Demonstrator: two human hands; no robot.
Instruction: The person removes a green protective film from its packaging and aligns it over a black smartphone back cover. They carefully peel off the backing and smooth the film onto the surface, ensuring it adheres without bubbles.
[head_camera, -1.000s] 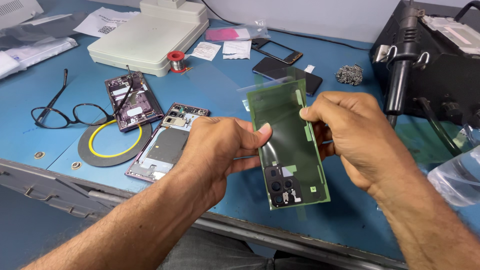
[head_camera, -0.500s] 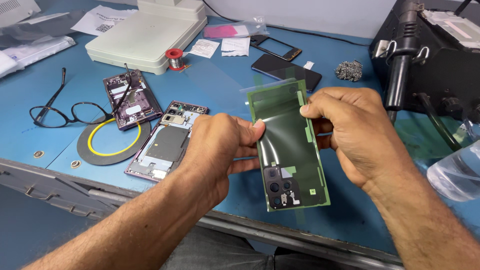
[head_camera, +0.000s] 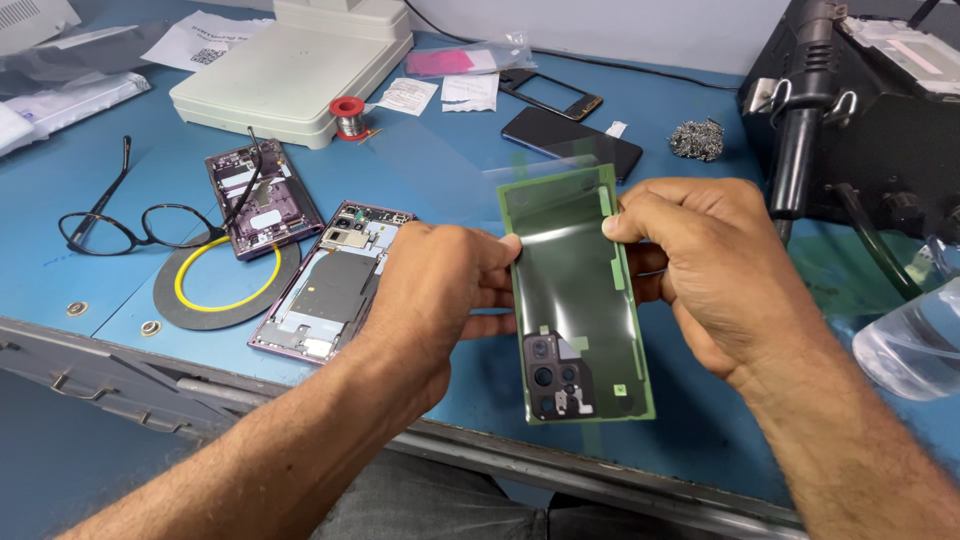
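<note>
Green-edged, the phone back cover (head_camera: 575, 290) is held upright above the blue table (head_camera: 120, 290); the left hand (head_camera: 440, 290) pinches its left edge; the right hand (head_camera: 700, 270) grips its right edge, thumb on top; an opened phone frame (head_camera: 330, 285) lies just left.

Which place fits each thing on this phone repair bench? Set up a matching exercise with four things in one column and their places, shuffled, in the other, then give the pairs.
Things
1. green phone back cover
2. eyeglasses
3. solder spool
4. opened purple phone

Places
A. far left on the blue mat
B. beside the white machine's front edge
C. held up between the left hand and right hand
D. flat on the mat, just left of the left hand

Pairs: 1-C, 2-A, 3-B, 4-D
</note>
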